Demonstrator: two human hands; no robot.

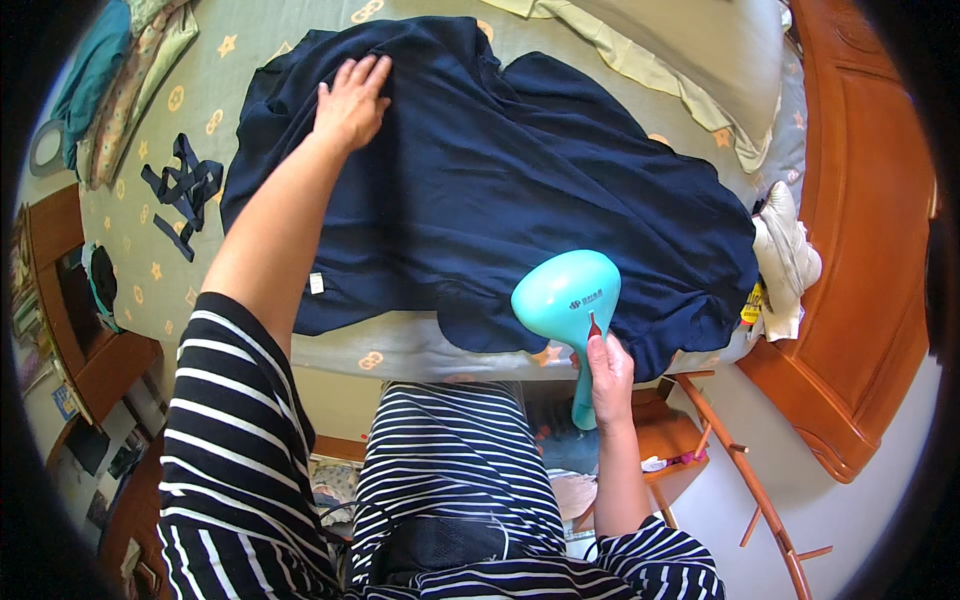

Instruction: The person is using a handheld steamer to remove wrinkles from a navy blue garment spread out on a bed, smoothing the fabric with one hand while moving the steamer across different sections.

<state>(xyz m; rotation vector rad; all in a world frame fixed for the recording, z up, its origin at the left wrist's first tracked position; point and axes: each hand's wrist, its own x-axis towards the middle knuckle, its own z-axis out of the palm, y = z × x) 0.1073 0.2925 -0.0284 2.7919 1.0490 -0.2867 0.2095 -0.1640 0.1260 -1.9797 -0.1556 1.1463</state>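
A dark navy garment (450, 180) lies spread over the bed in front of me, with folds along its upper and right parts. My left hand (352, 105) rests palm down on its upper left area, fingers extended and gripping nothing. In my right hand (611, 371) is the handle of a turquoise handheld garment steamer (566, 292). Its rounded head is over the garment's lower edge; whether it touches the cloth I cannot tell. A small white label (316, 283) shows near the garment's lower left edge. Left of the garment lies a crumpled navy fabric belt (187, 184).
The patterned bed sheet (367, 360) ends right before my legs. Folded clothes (131, 82) are at the far left, and a pillow (697, 52) at the upper right. White cloth (784, 255) lies beside the wooden headboard (862, 225). A wooden coat stand (739, 457) is at the lower right.
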